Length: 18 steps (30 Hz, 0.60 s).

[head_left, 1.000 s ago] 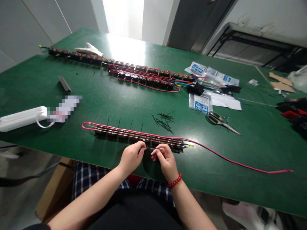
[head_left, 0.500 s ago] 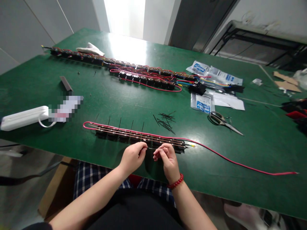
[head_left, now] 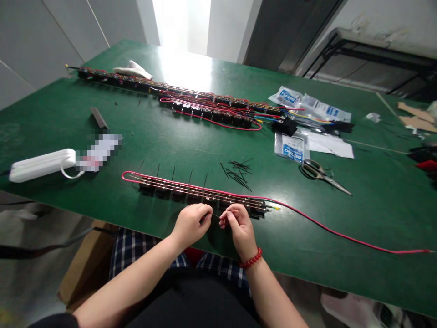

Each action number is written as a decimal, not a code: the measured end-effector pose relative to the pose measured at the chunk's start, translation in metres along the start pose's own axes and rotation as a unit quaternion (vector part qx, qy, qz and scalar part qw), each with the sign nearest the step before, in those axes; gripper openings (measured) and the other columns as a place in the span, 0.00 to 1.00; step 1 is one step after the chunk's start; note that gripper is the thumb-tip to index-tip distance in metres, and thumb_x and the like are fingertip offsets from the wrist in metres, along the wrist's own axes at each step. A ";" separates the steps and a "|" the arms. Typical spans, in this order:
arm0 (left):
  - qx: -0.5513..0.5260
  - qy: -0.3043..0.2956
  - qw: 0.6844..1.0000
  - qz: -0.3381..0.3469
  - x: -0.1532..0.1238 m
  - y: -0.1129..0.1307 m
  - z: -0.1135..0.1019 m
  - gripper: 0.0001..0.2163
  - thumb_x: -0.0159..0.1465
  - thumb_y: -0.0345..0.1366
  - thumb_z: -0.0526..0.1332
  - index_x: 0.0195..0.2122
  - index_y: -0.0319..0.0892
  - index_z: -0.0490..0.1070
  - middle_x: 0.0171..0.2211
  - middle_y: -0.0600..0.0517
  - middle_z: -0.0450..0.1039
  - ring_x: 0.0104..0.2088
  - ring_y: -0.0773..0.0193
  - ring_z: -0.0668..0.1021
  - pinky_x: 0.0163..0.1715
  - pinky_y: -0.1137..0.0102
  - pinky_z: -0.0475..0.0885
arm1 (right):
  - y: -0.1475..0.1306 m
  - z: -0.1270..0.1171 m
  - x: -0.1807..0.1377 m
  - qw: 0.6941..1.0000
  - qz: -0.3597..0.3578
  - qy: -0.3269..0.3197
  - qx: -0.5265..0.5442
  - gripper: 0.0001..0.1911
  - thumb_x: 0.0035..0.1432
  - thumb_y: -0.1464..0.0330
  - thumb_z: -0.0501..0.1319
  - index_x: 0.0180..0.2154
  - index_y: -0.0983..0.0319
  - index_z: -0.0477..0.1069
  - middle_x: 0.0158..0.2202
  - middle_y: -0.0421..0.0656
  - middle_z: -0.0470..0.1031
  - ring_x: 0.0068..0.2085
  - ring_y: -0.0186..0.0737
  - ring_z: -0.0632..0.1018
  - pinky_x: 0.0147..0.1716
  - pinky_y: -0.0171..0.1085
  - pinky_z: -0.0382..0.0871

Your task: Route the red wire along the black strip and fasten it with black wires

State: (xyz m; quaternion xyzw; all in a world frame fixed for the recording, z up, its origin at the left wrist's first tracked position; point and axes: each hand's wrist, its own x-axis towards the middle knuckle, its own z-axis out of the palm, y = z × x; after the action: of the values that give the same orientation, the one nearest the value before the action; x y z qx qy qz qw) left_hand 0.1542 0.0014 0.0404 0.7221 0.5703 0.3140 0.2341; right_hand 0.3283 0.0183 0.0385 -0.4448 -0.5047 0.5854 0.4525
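Shows red on the wire point(head_left: 404, 252), black on thin strips point(head_left: 235, 176), green on table point(head_left: 170, 148), navy-and-white plaid on legwear point(head_left: 127, 255).

Bare left forearm point(head_left: 133, 278) angled up toward 2 o'clock, left hand point(head_left: 191, 223) back upward, thumb and fingertips pinched; bare right forearm point(head_left: 275, 291) angled toward 11 o'clock, right hand point(head_left: 241, 230) half-curled, thumb to forefinger, both hands near each other, apart, just below centre at 6 o'clock.

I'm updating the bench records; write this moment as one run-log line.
left hand: pinching thin strand | right hand: pinching same strand | ahead: black strip, red cable along it | beyond: loose black pieces
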 end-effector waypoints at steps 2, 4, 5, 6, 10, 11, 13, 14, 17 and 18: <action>0.006 -0.002 1.000 0.002 0.000 0.001 0.000 0.05 0.63 0.30 0.55 0.34 0.45 0.69 0.28 0.54 0.72 0.31 0.65 0.74 0.34 0.70 0.67 | -0.001 0.001 0.000 1.000 0.004 0.008 -0.003 0.08 0.63 0.60 0.58 0.40 0.57 0.65 0.28 0.37 0.74 0.26 0.34 0.75 0.26 0.35 0.72; 0.012 -0.002 1.000 0.002 0.000 0.002 0.000 0.05 0.62 0.30 0.55 0.33 0.44 0.69 0.28 0.54 0.72 0.30 0.65 0.74 0.34 0.70 0.67 | -0.001 0.001 0.000 1.000 0.009 0.012 -0.004 0.09 0.63 0.60 0.59 0.40 0.57 0.65 0.28 0.37 0.74 0.27 0.34 0.76 0.26 0.35 0.72; 0.014 -0.002 1.000 0.002 0.000 0.003 0.000 0.05 0.62 0.29 0.55 0.33 0.44 0.69 0.28 0.54 0.72 0.30 0.65 0.73 0.34 0.70 0.67 | -0.001 0.001 -0.001 1.000 0.011 0.012 -0.004 0.09 0.62 0.60 0.59 0.40 0.57 0.65 0.28 0.37 0.74 0.27 0.34 0.76 0.26 0.35 0.72; 0.015 -0.001 1.000 0.000 0.000 0.003 0.000 0.05 0.62 0.29 0.55 0.33 0.44 0.69 0.28 0.54 0.72 0.30 0.65 0.73 0.34 0.70 0.67 | -0.002 0.001 -0.001 1.000 0.012 0.011 -0.005 0.09 0.62 0.60 0.59 0.39 0.57 0.65 0.28 0.37 0.74 0.27 0.34 0.76 0.26 0.35 0.72; 0.011 0.007 1.000 -0.004 -0.001 0.003 0.000 0.05 0.60 0.29 0.55 0.32 0.44 0.68 0.28 0.53 0.71 0.30 0.65 0.73 0.34 0.70 0.67 | -0.004 0.002 -0.001 1.000 0.015 0.009 -0.005 0.09 0.63 0.60 0.58 0.40 0.57 0.64 0.29 0.37 0.74 0.27 0.34 0.76 0.27 0.35 0.72; 0.006 0.009 1.000 -0.005 -0.002 0.003 0.000 0.05 0.60 0.28 0.55 0.32 0.44 0.68 0.28 0.53 0.71 0.30 0.65 0.73 0.34 0.70 0.67 | -0.004 0.002 -0.001 1.000 0.017 0.010 -0.002 0.09 0.63 0.60 0.58 0.40 0.58 0.63 0.29 0.38 0.74 0.27 0.34 0.76 0.27 0.35 0.72; -0.009 0.013 1.000 -0.010 -0.004 0.003 0.001 0.05 0.59 0.28 0.55 0.32 0.44 0.67 0.27 0.54 0.70 0.29 0.65 0.72 0.34 0.70 0.67 | -0.004 0.002 -0.002 1.000 0.022 0.015 0.012 0.09 0.63 0.60 0.57 0.40 0.57 0.62 0.30 0.38 0.75 0.27 0.34 0.76 0.28 0.35 0.72; -0.020 0.015 1.000 -0.015 -0.005 0.003 0.000 0.05 0.58 0.28 0.55 0.32 0.44 0.67 0.27 0.54 0.70 0.29 0.65 0.72 0.33 0.70 0.67 | -0.005 0.002 -0.002 0.999 0.025 0.017 0.022 0.09 0.64 0.60 0.57 0.40 0.57 0.61 0.30 0.38 0.75 0.27 0.34 0.76 0.28 0.35 0.72; -0.067 0.043 0.996 -0.047 -0.004 0.008 -0.005 0.04 0.58 0.28 0.54 0.30 0.43 0.66 0.26 0.54 0.68 0.28 0.66 0.70 0.31 0.70 0.66 | -0.005 0.001 -0.003 0.998 0.032 0.023 0.052 0.09 0.65 0.59 0.55 0.39 0.57 0.58 0.31 0.38 0.75 0.28 0.35 0.76 0.27 0.36 0.72; -0.087 0.060 0.993 -0.061 -0.003 0.013 -0.010 0.04 0.59 0.29 0.54 0.30 0.43 0.66 0.26 0.54 0.68 0.27 0.66 0.70 0.30 0.71 0.66 | -0.005 0.001 -0.003 0.997 0.032 0.027 0.059 0.09 0.65 0.59 0.54 0.39 0.56 0.58 0.31 0.37 0.75 0.28 0.35 0.76 0.27 0.37 0.72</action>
State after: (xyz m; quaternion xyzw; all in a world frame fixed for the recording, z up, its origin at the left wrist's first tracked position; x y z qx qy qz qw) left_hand 0.1555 -0.0044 0.0555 0.6425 0.5970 0.3902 0.2803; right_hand 0.3282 0.0159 0.0438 -0.4487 -0.4427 0.6162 0.4722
